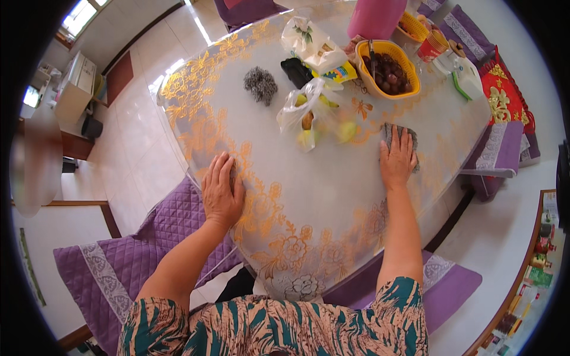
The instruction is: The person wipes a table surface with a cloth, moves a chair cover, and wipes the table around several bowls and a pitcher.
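Observation:
My right hand point(398, 157) presses down on a dark grey cloth point(414, 140) on the right side of the table point(309, 196), its fingers stretched over the cloth. At the table's left edge, my left hand point(222, 191) lies flat with nothing seen in it. A clear plastic bag point(297, 113) with yellow-green fruit rests in the middle, beyond and between my hands. Left of the bag sits a grey, curly scouring pad point(260, 85). Beyond my right hand stands a yellow basket point(414, 89) of dark round fruit, with a knife-like handle inside.
At the far side are a white plastic bag point(309, 41), a black item point(295, 72), a pink container point(374, 21) and red paper cups point(433, 44). A white box with a green edge point(467, 77) stands at the right. Purple-covered chairs point(172, 231) surround the table.

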Demonstrator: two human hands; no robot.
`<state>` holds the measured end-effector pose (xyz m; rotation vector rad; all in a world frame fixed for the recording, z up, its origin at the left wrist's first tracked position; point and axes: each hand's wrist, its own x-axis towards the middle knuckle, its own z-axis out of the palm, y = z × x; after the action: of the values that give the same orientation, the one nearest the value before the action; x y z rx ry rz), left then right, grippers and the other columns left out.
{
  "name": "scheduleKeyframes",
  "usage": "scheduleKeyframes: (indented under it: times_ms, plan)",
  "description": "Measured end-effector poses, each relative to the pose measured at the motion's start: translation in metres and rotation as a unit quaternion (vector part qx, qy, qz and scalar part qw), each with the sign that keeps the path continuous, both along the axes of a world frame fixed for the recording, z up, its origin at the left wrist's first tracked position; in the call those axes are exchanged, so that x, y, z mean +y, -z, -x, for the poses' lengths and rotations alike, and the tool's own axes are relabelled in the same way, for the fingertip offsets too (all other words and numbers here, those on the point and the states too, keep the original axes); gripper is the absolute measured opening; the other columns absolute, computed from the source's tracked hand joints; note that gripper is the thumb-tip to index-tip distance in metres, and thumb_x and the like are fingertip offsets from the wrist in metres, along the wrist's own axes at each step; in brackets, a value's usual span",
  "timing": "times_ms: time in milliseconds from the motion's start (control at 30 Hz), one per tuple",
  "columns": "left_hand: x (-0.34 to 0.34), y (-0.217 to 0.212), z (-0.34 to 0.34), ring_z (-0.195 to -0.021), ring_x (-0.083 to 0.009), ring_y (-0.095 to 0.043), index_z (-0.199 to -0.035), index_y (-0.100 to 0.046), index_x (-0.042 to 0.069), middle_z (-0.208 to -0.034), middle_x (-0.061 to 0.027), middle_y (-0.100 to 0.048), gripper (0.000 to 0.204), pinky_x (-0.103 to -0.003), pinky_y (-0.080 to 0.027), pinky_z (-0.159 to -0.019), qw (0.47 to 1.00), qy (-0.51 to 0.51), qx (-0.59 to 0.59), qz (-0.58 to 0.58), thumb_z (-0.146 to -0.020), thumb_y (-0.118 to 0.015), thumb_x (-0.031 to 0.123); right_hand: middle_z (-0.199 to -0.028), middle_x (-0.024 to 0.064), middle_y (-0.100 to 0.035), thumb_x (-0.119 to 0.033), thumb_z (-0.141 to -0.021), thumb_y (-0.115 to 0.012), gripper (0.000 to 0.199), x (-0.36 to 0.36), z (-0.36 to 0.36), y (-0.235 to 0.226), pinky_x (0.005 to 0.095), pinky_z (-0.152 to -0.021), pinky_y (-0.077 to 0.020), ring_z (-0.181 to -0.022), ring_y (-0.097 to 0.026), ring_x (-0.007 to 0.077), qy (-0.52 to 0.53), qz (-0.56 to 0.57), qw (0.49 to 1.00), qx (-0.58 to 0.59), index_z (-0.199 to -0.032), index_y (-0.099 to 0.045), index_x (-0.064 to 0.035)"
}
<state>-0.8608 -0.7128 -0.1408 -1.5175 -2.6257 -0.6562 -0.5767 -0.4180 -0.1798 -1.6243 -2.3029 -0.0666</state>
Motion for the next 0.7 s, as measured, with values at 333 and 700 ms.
scheduleKeyframes:
  times_ms: [333, 700]
  plan:
    - [0.002, 0.014, 0.004, -0.139, -0.0296, -0.035, -0.135, -0.048, 0.007, -0.147, -0.0104, -0.043, 0.047, -0.043, -0.027, -0.113, 0.999, 0.005, 0.02, -0.04, -0.09, -0.051, 0.019, -0.159, 0.0087, -0.024, -0.04, -0.091, -0.055, 0.068, -0.235, 0.092, -0.016, 0.0534, -0.112, -0.0197, -0.146, -0.021, 0.0261, -0.211, 0.049, 0.976, 0.011, -0.151, -0.03, -0.0195]
    - [-0.001, 0.021, 0.006, -0.14, -0.0279, -0.032, -0.137, -0.046, 0.007, -0.147, -0.0101, -0.042, 0.048, -0.042, -0.024, -0.115, 0.999, -0.002, 0.014, -0.037, -0.091, -0.05, 0.022, -0.158, 0.0111, -0.026, -0.036, -0.092, -0.054, 0.066, -0.309, 0.004, -0.031, 0.0508, -0.113, -0.0213, -0.146, -0.023, 0.0269, -0.062, 0.072, 0.995, -0.027, -0.151, -0.031, -0.0184]
